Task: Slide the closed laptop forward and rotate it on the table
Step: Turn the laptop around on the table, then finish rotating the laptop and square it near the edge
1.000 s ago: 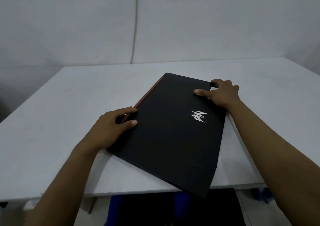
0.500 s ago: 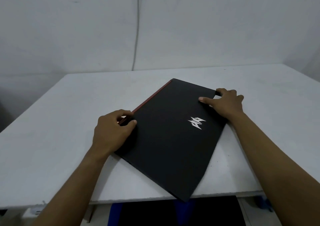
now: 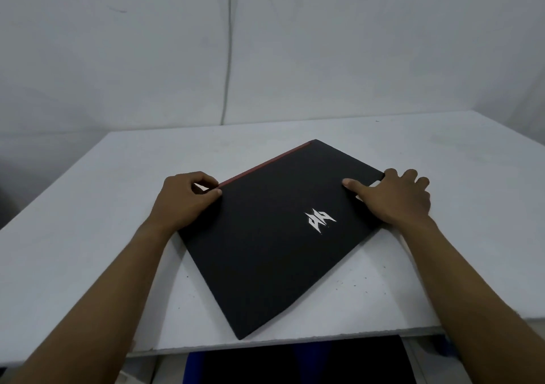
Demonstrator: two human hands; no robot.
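Now 1 laptop (image 3: 274, 236) on 1 table (image 3: 88, 221), left hand (image 3: 182, 201) pinching its edge, right hand (image 3: 395, 198) gripping its corner.

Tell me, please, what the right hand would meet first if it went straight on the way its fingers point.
Its way looks free: the right hand, holding the laptop at its right corner, points forward over the table; only the back wall follows, though depth is unclear.

Closed black laptop (image 3: 274, 236), red-edged, flat and skewed on white table (image 3: 88, 236)
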